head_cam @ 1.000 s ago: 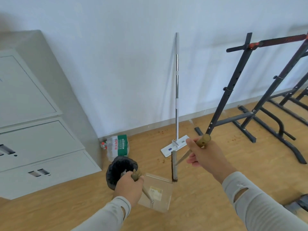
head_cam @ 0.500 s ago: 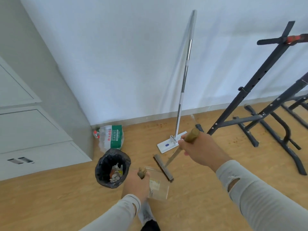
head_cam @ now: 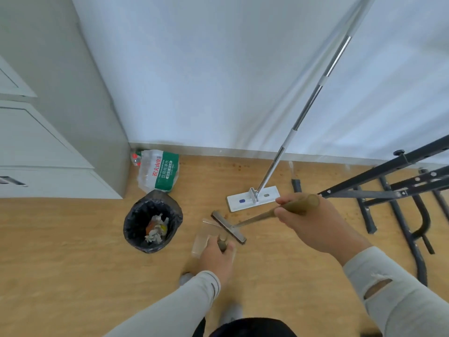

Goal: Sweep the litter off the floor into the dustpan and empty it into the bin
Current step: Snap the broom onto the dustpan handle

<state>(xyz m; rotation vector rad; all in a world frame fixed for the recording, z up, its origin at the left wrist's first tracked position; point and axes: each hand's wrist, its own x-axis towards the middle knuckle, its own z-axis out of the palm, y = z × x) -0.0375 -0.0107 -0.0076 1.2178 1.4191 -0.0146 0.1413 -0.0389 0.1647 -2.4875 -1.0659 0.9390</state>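
My left hand point(head_cam: 215, 257) grips the short handle of a clear dustpan point(head_cam: 206, 237) held low over the wooden floor, just right of the bin. My right hand point(head_cam: 313, 227) is closed around the wooden handle of a small broom point(head_cam: 229, 227), whose flat brush head lies across the dustpan's far edge. The bin point(head_cam: 152, 224) is round, lined with a black bag, and holds crumpled paper and an orange scrap. The dustpan looks blurred, and I cannot tell what lies in it.
A grey metal cabinet point(head_cam: 60, 132) fills the left. A pack of water bottles point(head_cam: 160, 173) sits by the wall behind the bin. A flat mop point(head_cam: 252, 198) leans on the white wall. Black exercise racks point(head_cam: 398, 198) stand at the right.
My view has tilted down and nearer the floor. The bin's inside now shows, and the dustpan and broom head sit lower, to the right of the bin.
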